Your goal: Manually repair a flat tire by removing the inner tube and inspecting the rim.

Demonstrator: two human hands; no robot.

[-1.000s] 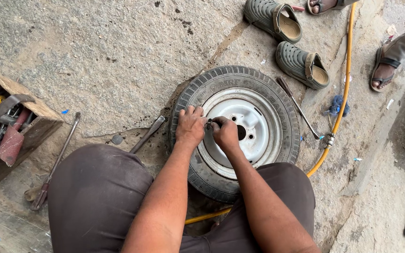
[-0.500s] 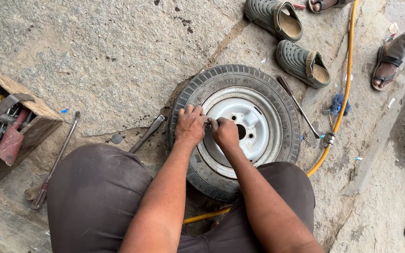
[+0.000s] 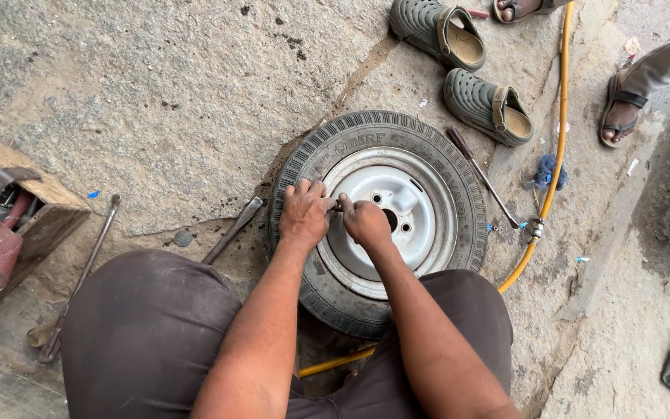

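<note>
Rough concrete floor (image 3: 157, 93) — small wheel (image 3: 381, 221) lies flat between the knees. Left hand (image 3: 302, 213) curled over the rim's left edge; right hand (image 3: 364, 221) pinches a small dark valve-like piece (image 3: 338, 206). Tyre seated, tools lying unused.

Bare forearms, dark grey-brown trousers

Both arms are uncovered to past the elbows, with no sleeves, watch or rings in view on the left hand (image 3: 302, 213) or right hand (image 3: 365, 223); the plain trousers (image 3: 145, 334) cover both knees.
</note>
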